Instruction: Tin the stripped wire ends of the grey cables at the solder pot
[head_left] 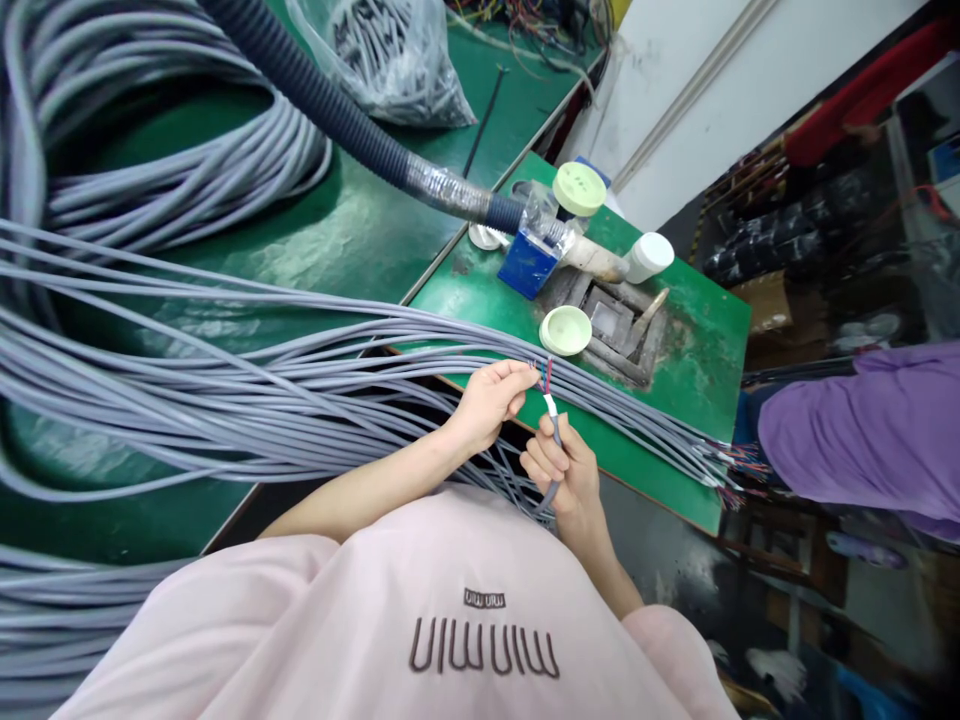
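My right hand (562, 462) is closed round a grey cable (556, 430) just below its stripped end. A white band (550, 404) sits at the edge of the jacket, and thin coloured wires (547, 376), red and blue among them, fan out above it. At those wires, my left hand (493, 400) pinches with thumb and forefinger; some fine wire ends show at its fingertips. Behind both hands runs a bundle of grey cables (630, 415), whose stripped ends (731, 465) lie at the right edge of the green board.
Coils of grey cable (187, 170) fill the left of the green table. A dark flexible hose (337, 130) reaches down to a blue box (527, 264) beside a square metal pot (615, 325). Round it stand a pale green lid (566, 330) and a white jar (649, 257). A person in a purple sleeve (862, 430) is at right.
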